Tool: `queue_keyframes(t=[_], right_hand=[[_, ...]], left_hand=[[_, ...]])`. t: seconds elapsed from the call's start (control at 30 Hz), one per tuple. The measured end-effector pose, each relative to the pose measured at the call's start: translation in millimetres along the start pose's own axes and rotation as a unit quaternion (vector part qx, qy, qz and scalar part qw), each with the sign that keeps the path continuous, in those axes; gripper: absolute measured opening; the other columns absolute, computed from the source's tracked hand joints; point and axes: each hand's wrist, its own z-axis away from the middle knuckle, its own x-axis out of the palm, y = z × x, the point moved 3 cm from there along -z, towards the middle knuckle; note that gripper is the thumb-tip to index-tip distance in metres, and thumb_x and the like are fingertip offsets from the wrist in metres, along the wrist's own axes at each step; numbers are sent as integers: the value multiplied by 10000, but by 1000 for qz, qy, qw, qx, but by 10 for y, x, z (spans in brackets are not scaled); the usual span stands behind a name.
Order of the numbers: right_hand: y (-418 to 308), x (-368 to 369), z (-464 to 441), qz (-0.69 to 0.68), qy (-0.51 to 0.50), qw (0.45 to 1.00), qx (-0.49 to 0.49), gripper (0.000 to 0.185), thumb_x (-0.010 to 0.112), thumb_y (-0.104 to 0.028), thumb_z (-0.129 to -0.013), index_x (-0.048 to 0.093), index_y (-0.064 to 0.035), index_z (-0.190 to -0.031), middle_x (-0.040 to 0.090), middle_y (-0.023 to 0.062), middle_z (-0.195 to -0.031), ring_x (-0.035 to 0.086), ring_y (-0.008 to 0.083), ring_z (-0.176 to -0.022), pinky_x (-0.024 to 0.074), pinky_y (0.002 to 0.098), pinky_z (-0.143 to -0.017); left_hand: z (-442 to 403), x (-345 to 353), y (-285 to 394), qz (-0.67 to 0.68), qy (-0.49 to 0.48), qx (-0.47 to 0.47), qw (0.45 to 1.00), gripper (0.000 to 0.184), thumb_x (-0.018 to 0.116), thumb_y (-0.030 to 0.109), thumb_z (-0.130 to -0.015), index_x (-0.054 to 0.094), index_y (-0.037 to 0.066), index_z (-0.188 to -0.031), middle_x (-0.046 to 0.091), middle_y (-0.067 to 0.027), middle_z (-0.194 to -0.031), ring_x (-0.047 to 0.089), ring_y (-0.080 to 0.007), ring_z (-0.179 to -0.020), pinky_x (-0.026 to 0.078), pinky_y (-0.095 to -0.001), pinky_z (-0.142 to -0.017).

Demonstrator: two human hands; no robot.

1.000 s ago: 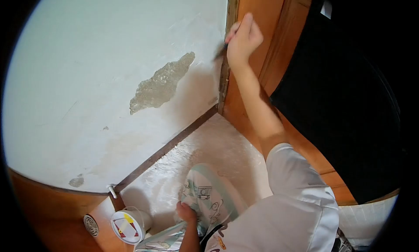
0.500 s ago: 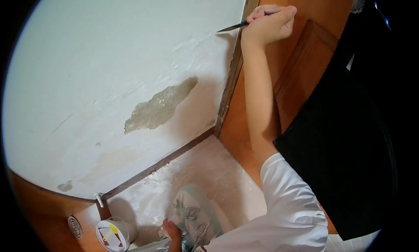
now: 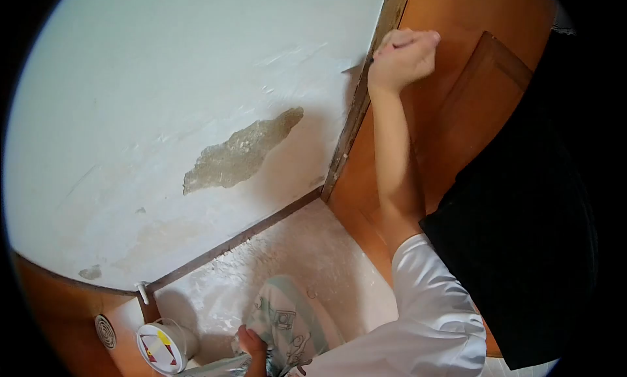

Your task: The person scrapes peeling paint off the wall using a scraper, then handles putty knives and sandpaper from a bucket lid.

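Observation:
My right hand (image 3: 403, 60) is a fist at the wooden edge strip of the white wall (image 3: 163, 63). The handle of a putty knife is inside it, mostly hidden now. The thin dark blade (image 3: 353, 69) shows only faintly against the wall, so I cannot tell whether it touches. Lower on that wall is a bare grey-brown patch (image 3: 241, 151) where the coating is gone, with rough, flaked marks above it. My left hand (image 3: 251, 343) lies low beside my patterned trouser leg (image 3: 284, 311), holding nothing visible, its fingers loosely out.
A white bucket (image 3: 160, 346) with a wire handle and a coloured label stands at lower left, near a round drain (image 3: 105, 332). Pale flakes lie on the floor (image 3: 313, 246) by the skirting. A brown wooden door (image 3: 450, 102) borders the wall; black cloth (image 3: 522, 213) covers the right side.
My right hand has moved down and slightly right in the view, and the blade shows less. The wall, the bucket and my left hand have shifted slightly with the camera.

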Motion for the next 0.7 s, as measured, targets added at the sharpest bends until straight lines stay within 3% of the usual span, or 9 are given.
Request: queue_keyframes(t=[0.03,0.13,0.23,0.3,0.37,0.43,0.57,0.63,0.7], right_hand=[[77,6,-37,72,-5,997,-28,450,261,-313,-939,320,-95,-550,335,27,-414,296,116,-336,247,241,-317],[192,-6,91,70,4,997,31,455,262,-317,-936,327,-95,-544,346,28,-423,307,119,-349,252,239,-327],[61,-113,-15,-17,11,999,42,452,281,-316,-935,348,-91,-549,350,17,-431,329,118,-380,263,244,-356],[210,-51,83,90,-11,995,-35,448,289,-328,-933,321,-95,-552,345,14,-436,331,119,-391,267,235,-369],[206,-58,95,73,-9,997,-39,450,288,-332,-933,325,-92,-554,358,17,-440,333,121,-392,281,235,-374],[-6,-84,0,-17,6,1000,23,444,304,-316,-934,326,-92,-552,376,16,-452,339,119,-399,301,241,-397],[268,-40,143,66,-28,997,21,460,291,-305,-949,365,-90,-548,385,-4,-471,369,94,-452,315,235,-453],[85,-98,70,46,17,999,-18,454,271,-285,-934,308,-105,-518,369,17,-446,376,118,-417,307,232,-404],[98,-63,48,4,11,999,39,445,262,-270,-932,312,-105,-522,377,24,-446,367,124,-402,306,228,-406]], left_hand=[[29,-30,11,4,7,15,1000,419,345,314,-861,537,-36,-984,561,-259,-864,516,-434,-806,397,-475,-704],[-10,7,1,16,-91,-140,986,355,371,256,-834,539,-18,-986,564,-236,-839,522,-419,-779,403,-466,-683],[-2,-17,19,-13,-20,-35,999,360,375,256,-834,538,-20,-998,568,-235,-841,527,-420,-776,406,-466,-678],[89,-48,-62,-21,-37,-39,998,380,367,275,-836,542,-23,-993,572,-237,-868,529,-421,-787,404,-471,-681],[14,63,-127,-25,-32,-46,998,425,347,319,-851,550,-30,-983,579,-245,-863,531,-425,-779,402,-477,-665],[-15,52,-78,-3,-27,-39,999,428,347,320,-852,548,-37,-978,575,-246,-857,528,-426,-770,398,-477,-665],[4,84,-162,15,-39,-30,999,421,355,305,-850,542,-48,-981,573,-245,-856,527,-424,-773,402,-466,-678],[-13,67,-86,0,-22,-28,999,420,353,301,-852,540,-50,-988,570,-247,-869,524,-422,-786,404,-460,-694],[14,-67,54,-12,-42,-64,997,421,348,299,-857,537,-49,-999,567,-248,-884,520,-421,-802,404,-457,-709]])
